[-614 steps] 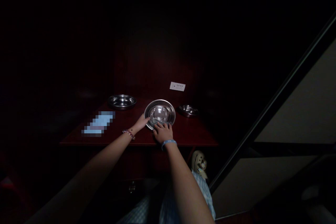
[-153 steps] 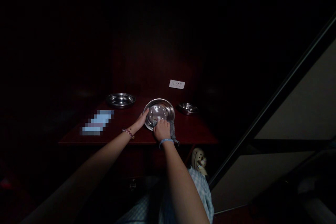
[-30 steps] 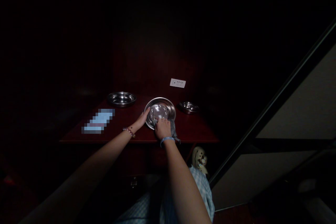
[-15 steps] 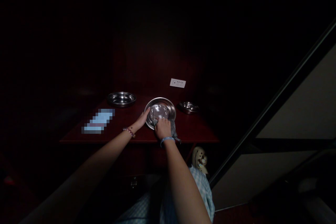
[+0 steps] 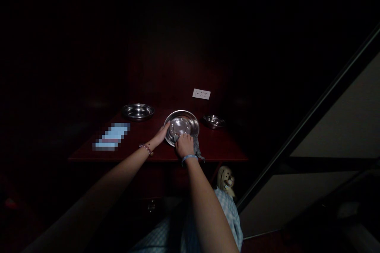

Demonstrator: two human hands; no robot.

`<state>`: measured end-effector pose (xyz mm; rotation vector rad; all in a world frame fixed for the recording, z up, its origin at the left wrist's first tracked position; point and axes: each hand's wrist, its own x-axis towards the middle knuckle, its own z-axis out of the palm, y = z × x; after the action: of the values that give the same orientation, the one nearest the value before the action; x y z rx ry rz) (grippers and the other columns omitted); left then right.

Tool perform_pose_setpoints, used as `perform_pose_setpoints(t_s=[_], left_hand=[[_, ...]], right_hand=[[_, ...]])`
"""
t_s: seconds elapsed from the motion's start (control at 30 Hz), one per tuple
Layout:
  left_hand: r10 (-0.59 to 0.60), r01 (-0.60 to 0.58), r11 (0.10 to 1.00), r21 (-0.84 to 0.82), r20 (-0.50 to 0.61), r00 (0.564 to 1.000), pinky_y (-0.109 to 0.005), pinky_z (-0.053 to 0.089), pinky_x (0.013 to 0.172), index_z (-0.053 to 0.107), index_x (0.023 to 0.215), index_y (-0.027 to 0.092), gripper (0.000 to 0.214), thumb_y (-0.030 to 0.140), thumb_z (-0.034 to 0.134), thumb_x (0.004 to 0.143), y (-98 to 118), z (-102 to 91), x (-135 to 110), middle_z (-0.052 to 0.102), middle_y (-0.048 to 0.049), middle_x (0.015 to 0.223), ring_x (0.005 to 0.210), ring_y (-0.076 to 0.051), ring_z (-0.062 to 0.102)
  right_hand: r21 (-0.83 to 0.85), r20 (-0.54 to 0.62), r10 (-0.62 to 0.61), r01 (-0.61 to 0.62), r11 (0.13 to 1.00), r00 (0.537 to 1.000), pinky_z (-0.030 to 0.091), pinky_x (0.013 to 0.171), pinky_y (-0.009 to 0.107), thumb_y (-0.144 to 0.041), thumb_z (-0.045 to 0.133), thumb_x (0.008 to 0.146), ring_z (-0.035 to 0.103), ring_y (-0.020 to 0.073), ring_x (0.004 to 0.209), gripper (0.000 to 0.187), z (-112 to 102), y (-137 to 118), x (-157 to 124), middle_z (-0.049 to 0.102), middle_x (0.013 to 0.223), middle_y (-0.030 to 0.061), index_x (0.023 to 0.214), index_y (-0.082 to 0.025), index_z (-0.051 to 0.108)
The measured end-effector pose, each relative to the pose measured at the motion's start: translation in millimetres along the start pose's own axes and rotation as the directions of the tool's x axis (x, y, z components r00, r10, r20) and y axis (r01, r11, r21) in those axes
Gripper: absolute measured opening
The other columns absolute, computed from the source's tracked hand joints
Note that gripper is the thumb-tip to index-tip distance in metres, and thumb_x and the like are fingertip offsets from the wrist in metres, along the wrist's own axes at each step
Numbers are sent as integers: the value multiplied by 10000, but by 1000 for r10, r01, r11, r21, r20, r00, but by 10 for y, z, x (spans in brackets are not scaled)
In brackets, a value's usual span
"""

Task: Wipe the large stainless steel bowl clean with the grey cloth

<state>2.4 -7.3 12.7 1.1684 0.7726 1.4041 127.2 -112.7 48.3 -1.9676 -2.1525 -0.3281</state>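
Clutching grey cloth (image 5: 196,147) against steel plate (image 5: 183,121).

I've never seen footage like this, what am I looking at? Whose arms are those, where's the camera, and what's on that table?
No machine here: these are one person's bare arms, filmed by a single camera worn on the head, looking down. The left hand holds the rim of a round shiny steel plate on a dark red wooden table. The right hand presses a crumpled grey cloth against the plate's near edge. A second steel dish sits to the left, a small steel bowl to the right, and a blurred pale blue patch lies nearer.
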Motion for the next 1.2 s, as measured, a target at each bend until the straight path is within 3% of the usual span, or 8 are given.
perform_pose_setpoints(t_s=[1.0, 1.2], left_hand=[[-30, 29, 999, -14, -31, 999, -422, 428, 1172, 768, 1065, 138, 620, 679, 693, 772, 79, 59, -48, 778, -154, 1174, 1298, -332, 629], [-9, 8, 1000, -23, -46, 999, -424, 416, 1183, 751, 1128, 126, 672, 684, 701, 758, 58, 52, -40, 743, -162, 1262, 1321, -330, 612]], right_hand=[[47, 15, 11, -11, 999, 1000, 403, 1017, 402, -160, 462, 975, 557, 307, 1242, 362, 3, 4, 5, 652, 1304, 218, 1285, -60, 621], [42, 21, 3, -4, 999, 1000, 397, 1024, 406, -174, 449, 979, 551, 311, 1248, 368, -15, 1, -3, 641, 1315, 225, 1289, -64, 613]])
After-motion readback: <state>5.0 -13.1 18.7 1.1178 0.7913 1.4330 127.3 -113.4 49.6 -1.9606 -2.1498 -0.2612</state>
